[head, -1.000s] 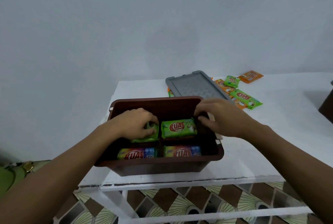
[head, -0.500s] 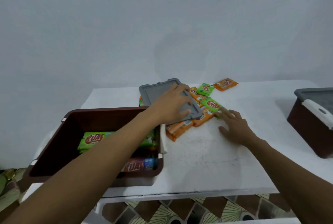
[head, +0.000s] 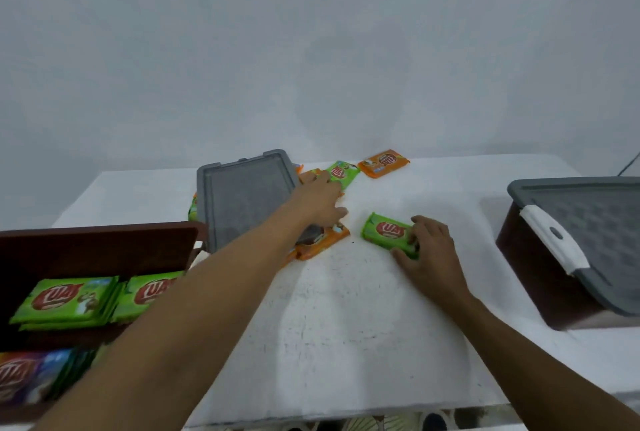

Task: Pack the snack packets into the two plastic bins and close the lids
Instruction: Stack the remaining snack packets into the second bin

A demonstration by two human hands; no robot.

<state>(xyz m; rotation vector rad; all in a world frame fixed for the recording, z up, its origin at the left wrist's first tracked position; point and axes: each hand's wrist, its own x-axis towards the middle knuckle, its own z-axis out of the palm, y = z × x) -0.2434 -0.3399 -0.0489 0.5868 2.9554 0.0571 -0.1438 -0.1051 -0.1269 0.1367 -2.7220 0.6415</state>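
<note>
Nearest, at left, the open brown bin [head: 104, 247] holds glossy stacked packets [head: 65, 299], green, lying flat in its compartments. On the scuffed white desk [head: 346, 326] the right hand [head: 429, 247] has its grip curled round one end of a shiny green packet [head: 386, 232]. At right stands the shut bin [head: 533, 278] under a grey waffle-textured cover [head: 606, 222] with a white latch [head: 554, 247]. Farther off, the left hand [head: 318, 202], its grip wide and flat, rests across the edge of the loose rectangular lid [head: 242, 198] and crinkled orange packets [head: 322, 240]. Beyond lie a far green packet [head: 343, 172] and a far orange packet [head: 382, 163].
</note>
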